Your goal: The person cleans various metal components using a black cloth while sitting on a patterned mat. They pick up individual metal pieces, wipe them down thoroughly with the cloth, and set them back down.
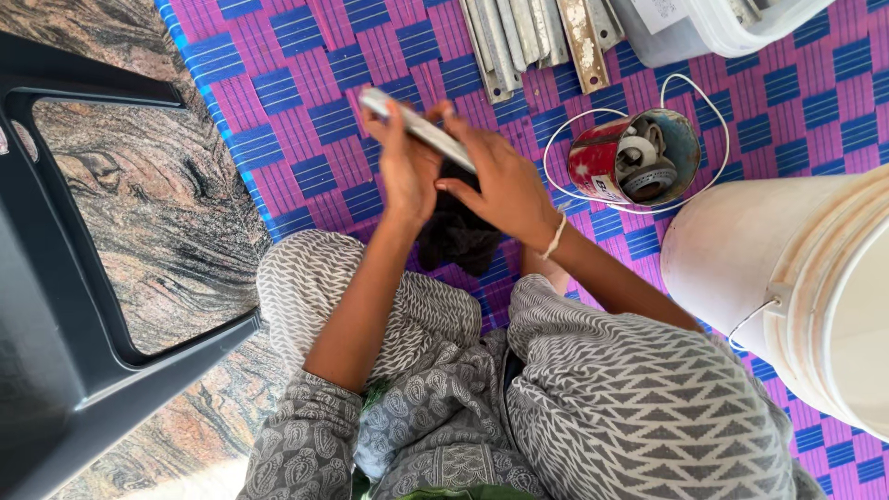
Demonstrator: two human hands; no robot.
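Mat: a woven mat (pixel 306 74) in purple, pink and blue is spread over the upper and right parts of the frame, and everything in use lies on it.
Bucket: a large white bucket (pixel 787 278) lies tipped at the right edge, well apart from the hands.
Stool: a black plastic frame (pixel 56 370) is seen at the left, over the stone floor.
Metal strips: a bundle of grey strips (pixel 532 37) is laid at the top centre.
Tin: a red tin (pixel 639 157) of tape rolls, ringed by white wire, is set right of centre.
Strip in hand: a flat grey strip (pixel 421 130) is held slanting at centre.
Left hand: the left hand (pixel 407 167) is closed about the strip's lower edge.
Right hand: the right hand (pixel 500 185) is pressed on it, fingers partly spread.
Cloth: a dark cloth (pixel 458 236) is seen beneath the hands.
Doing it well: the strip is judged best steadied by one hand near its middle, so it is not allowed to twist.
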